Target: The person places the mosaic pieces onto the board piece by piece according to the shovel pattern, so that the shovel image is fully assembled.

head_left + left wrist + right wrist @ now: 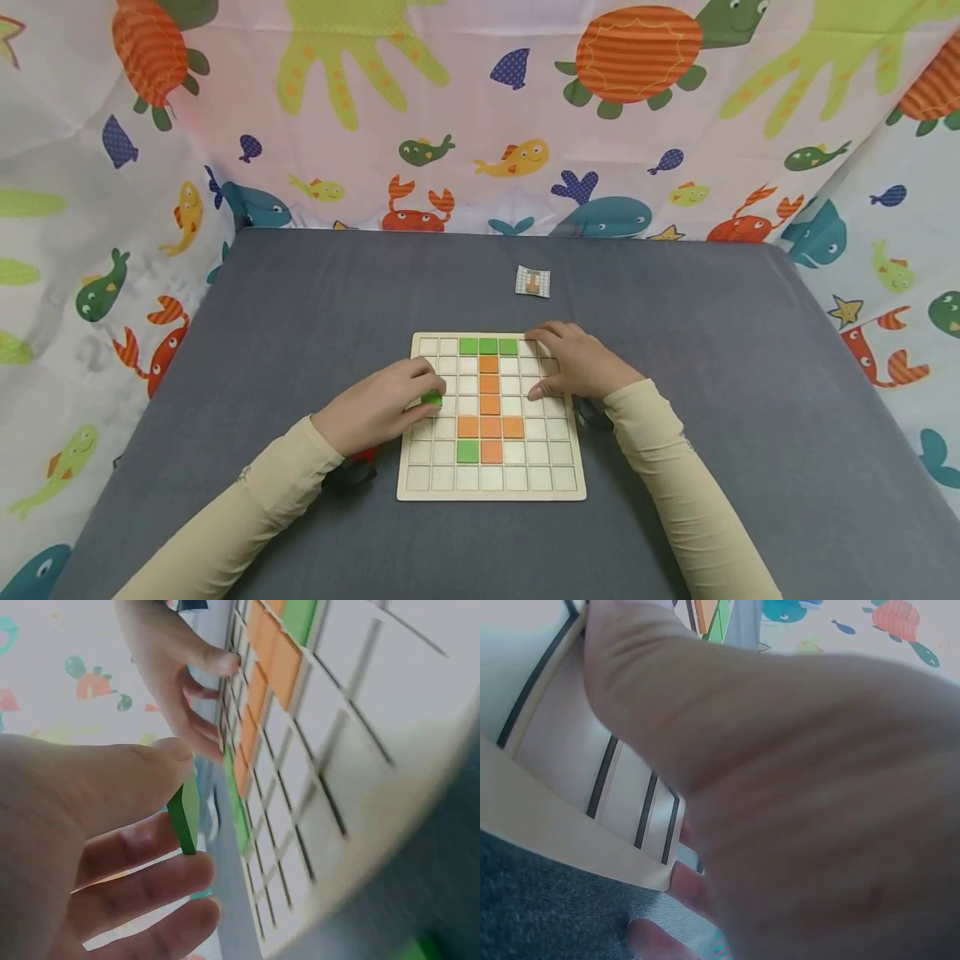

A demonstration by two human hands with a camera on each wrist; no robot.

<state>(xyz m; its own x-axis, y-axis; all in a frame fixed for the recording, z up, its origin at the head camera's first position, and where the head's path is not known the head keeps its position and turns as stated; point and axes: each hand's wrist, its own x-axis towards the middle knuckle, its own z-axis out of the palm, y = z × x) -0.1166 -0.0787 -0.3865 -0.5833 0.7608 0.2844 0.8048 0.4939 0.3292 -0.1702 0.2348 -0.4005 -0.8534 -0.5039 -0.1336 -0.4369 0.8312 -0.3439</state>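
Note:
A square wooden grid board (491,495) lies on the grey table. Green and orange tiles fill some of its cells, with orange tiles (490,404) in a column and a row of green tiles (488,346) at the far edge. My left hand (385,407) pinches a green tile (187,814) between thumb and fingers above the board's left side. In the left wrist view this tile stands tilted, apart from the board. My right hand (581,364) rests on the board's far right part, thumb over the cells. Its fingers reach the board's edge in the right wrist view.
A small card (532,282) printed with a grid pattern lies behind the board. Something dark with a bit of red (360,465) shows beside the left wrist, partly hidden. A printed sea-animal cloth (465,192) hangs around the table's back and sides.

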